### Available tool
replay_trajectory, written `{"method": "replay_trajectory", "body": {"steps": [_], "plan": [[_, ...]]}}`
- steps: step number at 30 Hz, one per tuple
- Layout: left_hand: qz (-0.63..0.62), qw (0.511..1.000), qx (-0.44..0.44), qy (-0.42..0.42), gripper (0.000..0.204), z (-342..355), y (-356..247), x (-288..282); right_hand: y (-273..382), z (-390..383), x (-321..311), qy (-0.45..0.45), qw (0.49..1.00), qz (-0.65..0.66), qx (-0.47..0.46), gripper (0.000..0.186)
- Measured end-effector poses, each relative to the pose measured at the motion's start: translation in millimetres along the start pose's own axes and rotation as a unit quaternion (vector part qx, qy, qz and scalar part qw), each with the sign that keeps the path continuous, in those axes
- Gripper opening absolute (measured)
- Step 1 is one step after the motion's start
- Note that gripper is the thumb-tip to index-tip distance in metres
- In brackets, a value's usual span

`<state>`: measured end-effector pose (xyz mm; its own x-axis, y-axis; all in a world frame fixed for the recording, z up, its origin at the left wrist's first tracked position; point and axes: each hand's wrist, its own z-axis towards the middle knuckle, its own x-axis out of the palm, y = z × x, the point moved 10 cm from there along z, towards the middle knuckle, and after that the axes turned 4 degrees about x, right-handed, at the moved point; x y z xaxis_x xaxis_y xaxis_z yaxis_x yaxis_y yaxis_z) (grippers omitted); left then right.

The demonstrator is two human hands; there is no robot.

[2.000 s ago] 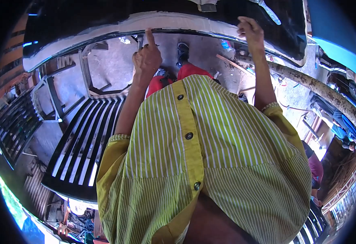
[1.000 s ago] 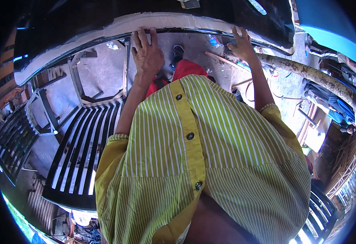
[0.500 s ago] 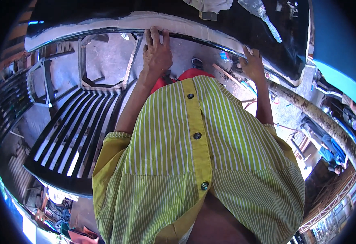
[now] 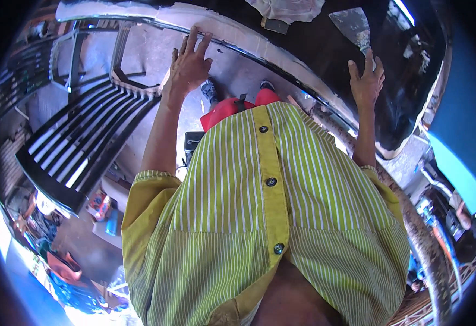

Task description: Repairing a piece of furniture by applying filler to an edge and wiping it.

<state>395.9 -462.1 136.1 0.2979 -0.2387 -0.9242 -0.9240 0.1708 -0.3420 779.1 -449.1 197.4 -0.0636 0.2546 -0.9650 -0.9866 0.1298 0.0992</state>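
Observation:
A glossy black panel [image 4: 308, 49] lies along the far side, with a band of pale filler [image 4: 232, 38] along its near edge. My left hand [image 4: 190, 68] is at that edge, fingers spread and tips by the filler; it holds nothing. My right hand [image 4: 366, 84] is over the panel, fingers apart and thumb out. Its index fingertip meets the handle end of a putty knife [image 4: 352, 24], whose broad grey blade points away from me. Part of the handle is hidden by the finger. Left of the knife lies a crumpled whitish sheet [image 4: 292, 8] with a dark block [image 4: 274, 25] beside it.
A black slatted chair [image 4: 80, 141] lies at the left, with more chair frames [image 4: 64, 60] behind it. A mottled pole [image 4: 411, 223] runs down the right side. A blue surface [image 4: 463, 125] stands beyond the panel's right end. My shoes [image 4: 209, 89] are below the panel edge.
My right hand has left the panel's near edge and moved up and right to the putty knife's handle. My left hand stays at the edge. The whole view has shifted and turned.

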Motion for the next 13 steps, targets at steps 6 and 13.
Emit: {"method": "replay_trajectory", "body": {"steps": [6,13], "plan": [[-0.127,0.990,-0.055,-0.029,0.062,-0.5,4.0,6.3,3.7,30.8,28.9,0.051,0.994,-0.087,-0.044,0.057],[-0.112,0.980,-0.097,-0.130,0.059,-7.9,2.1,16.2,-7.4,41.4,53.2,0.167,0.981,0.092,0.039,0.054]]}}
